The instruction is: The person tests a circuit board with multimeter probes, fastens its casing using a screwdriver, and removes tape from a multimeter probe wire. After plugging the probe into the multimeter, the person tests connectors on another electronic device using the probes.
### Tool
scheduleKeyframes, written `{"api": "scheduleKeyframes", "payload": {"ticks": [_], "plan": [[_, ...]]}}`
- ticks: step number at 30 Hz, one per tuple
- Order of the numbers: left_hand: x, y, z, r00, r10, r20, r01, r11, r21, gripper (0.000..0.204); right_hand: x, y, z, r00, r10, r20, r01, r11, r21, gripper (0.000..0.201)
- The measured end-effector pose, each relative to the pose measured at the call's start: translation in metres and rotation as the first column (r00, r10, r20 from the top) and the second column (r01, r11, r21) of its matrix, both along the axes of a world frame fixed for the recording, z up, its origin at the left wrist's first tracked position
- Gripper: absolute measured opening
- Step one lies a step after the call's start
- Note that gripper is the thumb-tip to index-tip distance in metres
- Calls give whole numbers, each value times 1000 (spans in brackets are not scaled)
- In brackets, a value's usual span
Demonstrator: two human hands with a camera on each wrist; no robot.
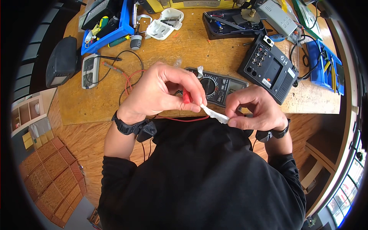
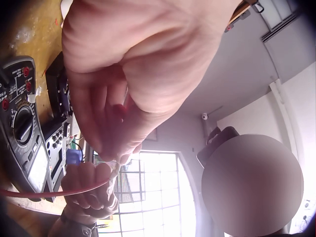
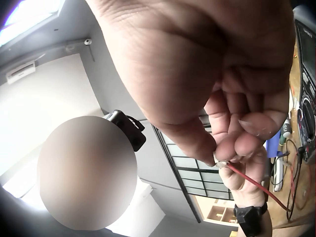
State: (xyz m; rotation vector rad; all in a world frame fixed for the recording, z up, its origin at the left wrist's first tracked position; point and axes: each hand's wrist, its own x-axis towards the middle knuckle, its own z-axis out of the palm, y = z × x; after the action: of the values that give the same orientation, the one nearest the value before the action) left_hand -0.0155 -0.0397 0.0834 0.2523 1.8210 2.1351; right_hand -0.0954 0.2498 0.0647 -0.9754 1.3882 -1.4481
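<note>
One white strip (image 1: 215, 114), pinched at both ends

The left hand (image 1: 153, 92) pinches one end of the strip with its thumb and fingertips. The right hand (image 1: 264, 107) pinches the other end the same way. So the strip sits right between the two grips, up in the air. The meter (image 1: 220, 87) lies just past it on the table (image 1: 88, 105), and a black box (image 1: 270, 69) lies past the right hand.

A red piece (image 1: 186, 96) shows between the thumb and fingers of the left hand, just behind the pinch. A red wire (image 2: 59, 193) runs on the body side of the left grip and comes up near the strip. The fingers hide that spot, so I can't tell if wire and strip are joined.

The strip looks very light, thin and crinkly. It should be soft and bend easily, with little weight for the hands to bear. A hard tug could rip it, most likely in the thin part near the left grip. Soft finger pads near each end look like the best hold. They should leave the middle free and keep it from sagging. It doesn't look slippery, so a small pinch should be enough.
</note>
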Motion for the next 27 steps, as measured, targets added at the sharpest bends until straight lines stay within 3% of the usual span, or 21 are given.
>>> {"api": "scheduleKeyframes", "payload": {"ticks": [4, 6, 9, 13, 15, 22, 27], "plan": [[-1, -3, 2, 994, -51, -97, 55, 998, 41, 21, 0, -2, 1, 1000, -6, 0, 6, 1000, -28, 8], [-4, -7, 3, 990, -60, -125, 63, 998, 21, 21, 6, -9, 0, 970, -202, 133, 196, 979, 53, 11], [-5, -3, 4, 990, -65, -123, 70, 997, 39, 22, 9, -21, -2, 940, -256, -224, 292, 946, 141, 12], [-6, 2, 7, 993, -87, -84, 92, 994, 53, 21, 12, -37, 6, 863, -289, -415, 359, 928, 98, 11], [-5, 2, 5, 993, -96, -70, 100, 993, 58, 21, 15, -43, 7, 768, -333, -547, 404, 915, 10, 10], [-10, 1, -2, 977, -103, -189, 91, 993, -72, 19, 23, -60, -2, 628, -402, -667, 470, 878, -87, 13], [-10, 4, -11, 967, 19, -256, -25, 1000, -19, 16, 22, -66, -6, 608, -365, -705, 534, 845, 23, 18]]}}
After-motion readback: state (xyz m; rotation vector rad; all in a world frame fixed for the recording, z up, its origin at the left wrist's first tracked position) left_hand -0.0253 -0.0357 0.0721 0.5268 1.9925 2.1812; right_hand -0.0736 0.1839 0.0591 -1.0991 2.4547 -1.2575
